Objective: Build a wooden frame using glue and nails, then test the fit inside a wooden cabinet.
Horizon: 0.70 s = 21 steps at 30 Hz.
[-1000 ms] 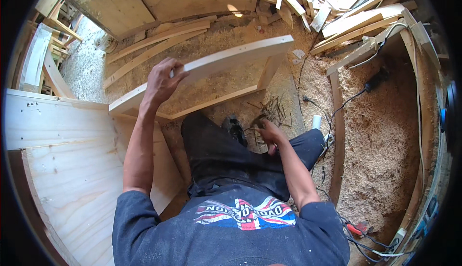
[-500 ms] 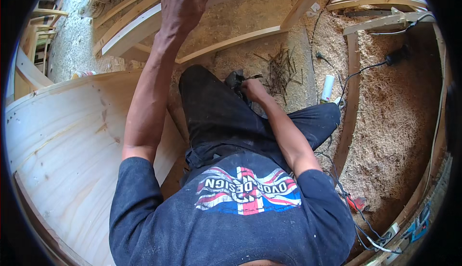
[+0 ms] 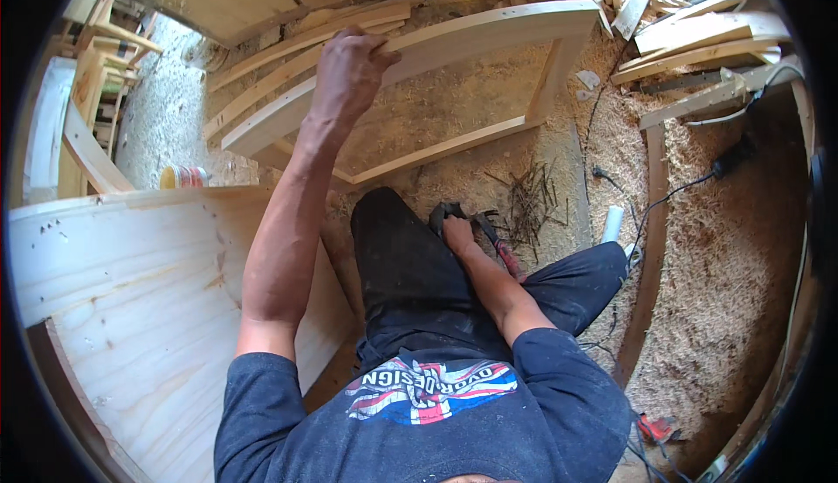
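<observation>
My left hand [image 3: 349, 72] is closed on the top rail of a pale wooden frame [image 3: 489, 27], which has a curved upper edge and stands tilted ahead of me. Low between my legs, my right hand [image 3: 456, 232] has its fingers curled in against a dark bundle [image 3: 443, 212]; whatever they hold is hidden. Beside that wrist lies a tool with a black head and a red-and-black handle [image 3: 508, 258], apparently a hammer. To its right, a pile of thin dark sticks or nails [image 3: 537, 203] is scattered on the floor.
A large plywood panel [image 3: 131, 291] stands at my left, with a small tub [image 3: 182, 177] behind it. Wood offcuts [image 3: 698, 42] lie far right. Shavings [image 3: 724, 291], a cable [image 3: 672, 190], a white cylinder [image 3: 613, 224] and a red tool [image 3: 656, 428] are at right.
The view has tilted up, so everything sits lower in it. The black-headed tool, earlier at my right hand, now lies beside its wrist. My left hand stays on the frame's rail.
</observation>
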{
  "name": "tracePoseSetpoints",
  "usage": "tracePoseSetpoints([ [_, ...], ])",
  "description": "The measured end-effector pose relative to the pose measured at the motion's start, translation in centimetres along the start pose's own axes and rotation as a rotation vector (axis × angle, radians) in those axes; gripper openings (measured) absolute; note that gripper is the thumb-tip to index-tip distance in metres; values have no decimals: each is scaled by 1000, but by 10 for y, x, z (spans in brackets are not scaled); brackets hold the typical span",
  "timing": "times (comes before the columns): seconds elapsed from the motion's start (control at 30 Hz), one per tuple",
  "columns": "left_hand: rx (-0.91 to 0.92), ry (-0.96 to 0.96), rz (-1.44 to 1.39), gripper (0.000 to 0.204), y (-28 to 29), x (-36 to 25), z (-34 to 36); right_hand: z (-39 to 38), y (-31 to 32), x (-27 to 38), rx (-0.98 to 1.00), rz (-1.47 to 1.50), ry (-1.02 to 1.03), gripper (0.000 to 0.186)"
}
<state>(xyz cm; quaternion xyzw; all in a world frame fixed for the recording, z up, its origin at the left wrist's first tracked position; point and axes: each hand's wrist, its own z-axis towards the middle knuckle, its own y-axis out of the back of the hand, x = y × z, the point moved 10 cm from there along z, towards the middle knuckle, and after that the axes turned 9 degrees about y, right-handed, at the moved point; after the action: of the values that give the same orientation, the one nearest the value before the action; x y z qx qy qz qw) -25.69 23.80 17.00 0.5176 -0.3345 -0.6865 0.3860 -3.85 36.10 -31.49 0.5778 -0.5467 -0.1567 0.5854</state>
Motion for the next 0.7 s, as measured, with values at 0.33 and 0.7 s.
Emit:
tracePoseSetpoints([
  [0.33, 99, 210, -63, 43, -9, 46, 49, -3, 14, -10, 80, 129, -127, 22],
  [0.7, -208, -98, 10, 32, -2, 12, 3, -6, 208, -31, -495, 527, 0, 15],
])
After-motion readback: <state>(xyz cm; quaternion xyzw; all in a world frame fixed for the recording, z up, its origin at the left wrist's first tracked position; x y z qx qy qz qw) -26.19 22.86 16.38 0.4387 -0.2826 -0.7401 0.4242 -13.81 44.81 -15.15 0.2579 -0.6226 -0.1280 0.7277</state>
